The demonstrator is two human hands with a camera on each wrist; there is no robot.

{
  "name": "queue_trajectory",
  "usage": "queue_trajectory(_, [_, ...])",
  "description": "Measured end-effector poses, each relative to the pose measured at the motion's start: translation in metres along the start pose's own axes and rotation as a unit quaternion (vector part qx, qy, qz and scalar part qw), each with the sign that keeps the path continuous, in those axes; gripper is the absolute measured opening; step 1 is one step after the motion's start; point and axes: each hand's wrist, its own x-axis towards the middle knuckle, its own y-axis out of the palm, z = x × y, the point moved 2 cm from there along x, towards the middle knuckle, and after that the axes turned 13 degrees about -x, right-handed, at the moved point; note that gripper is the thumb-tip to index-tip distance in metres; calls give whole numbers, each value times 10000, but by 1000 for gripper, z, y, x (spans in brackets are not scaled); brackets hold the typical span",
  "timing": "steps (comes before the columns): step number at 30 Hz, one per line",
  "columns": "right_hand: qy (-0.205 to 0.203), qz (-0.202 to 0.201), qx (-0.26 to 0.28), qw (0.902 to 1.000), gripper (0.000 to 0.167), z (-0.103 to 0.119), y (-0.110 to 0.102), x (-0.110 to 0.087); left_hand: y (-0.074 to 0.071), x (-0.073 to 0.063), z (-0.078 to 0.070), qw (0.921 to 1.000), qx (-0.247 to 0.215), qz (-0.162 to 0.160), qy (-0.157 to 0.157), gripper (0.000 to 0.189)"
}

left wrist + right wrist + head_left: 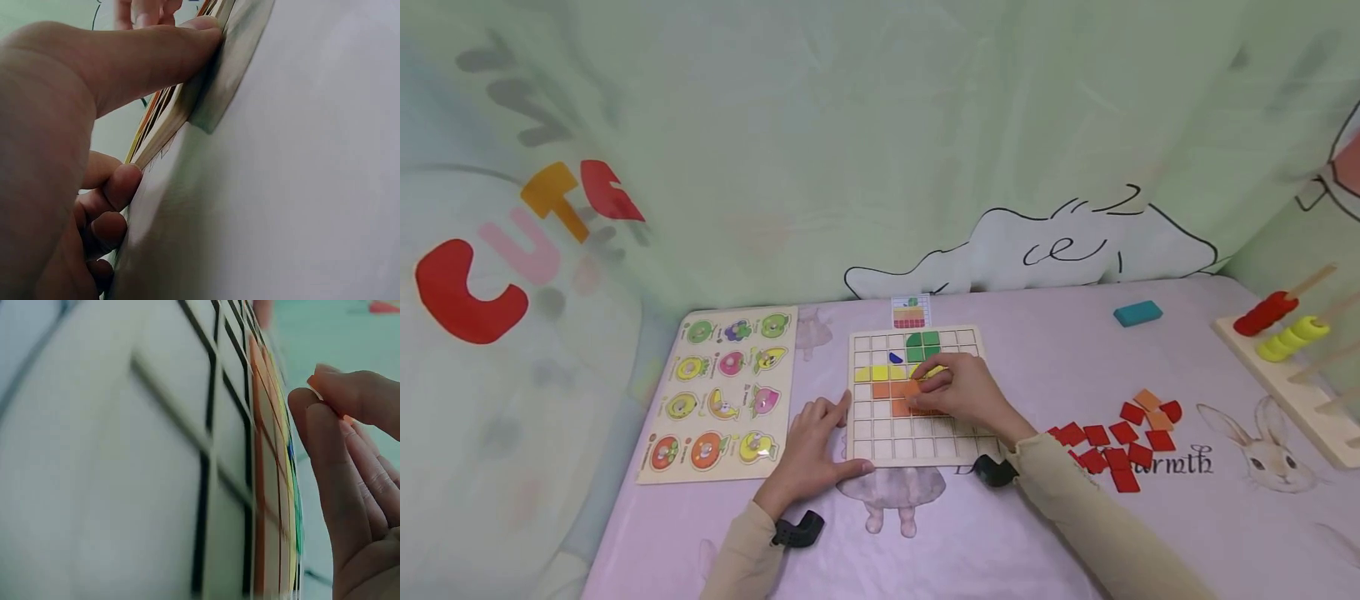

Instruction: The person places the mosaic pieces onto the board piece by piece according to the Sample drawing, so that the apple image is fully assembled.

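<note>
A wooden grid board [872,451] lies on the table, carrying green, yellow and orange tiles and a small dark blue piece [896,357]. My left hand [808,450] holds the board at its near left corner, thumb along the near edge and a fingertip at the left edge. In the left wrist view, the thumb [150,59] presses the board's side. Over the orange rows, my right hand [962,387] pinches an orange tile [314,382] between thumb and finger. The fingers mostly hide that tile.
A small pattern card [911,311] lies behind the board. To the left is a fruit puzzle board [718,393]. Loose red tiles [1117,463] and several orange ones [1147,400] lie at the right. Farther off are a teal block [1138,313] and a wooden peg stand [1285,392] with beads.
</note>
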Motion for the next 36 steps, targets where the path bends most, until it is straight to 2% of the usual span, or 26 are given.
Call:
queue_trajectory(4, [-411, -3, -513, 9978, 31, 17, 17, 4, 0, 0, 0, 10000, 13, 29, -36, 108])
queue_trajectory(7, [-706, -30, -1086, 9916, 32, 26, 27, 6, 0, 0, -1, 10000, 18, 21, -46, 109])
queue_trajectory(12, [-747, -40, -1681, 9829, 36, 34, 32, 6, 0, 1, -2, 10000, -3, 24, -5, 109])
queue_trajectory(23, [-970, 109, -1646, 9815, 19, 39, 26, 3, 1, 1, 0, 10000, 20, -10, -39, 109])
queue_trajectory(29, [-1002, 36, -1544, 9829, 18, 38, 26, 3, -1, 1, 0, 10000, 55, -4, -27, 109])
queue_trajectory(33, [-959, 41, -1513, 9838, 16, 26, 8, -5, -1, 1, 0, 10000, 55, -1, 33, 109])
queue_trajectory(36, [-827, -13, -1648, 9829, 15, 2, -17, -11, 0, 0, 0, 10000, 76, -7, 9, 109])
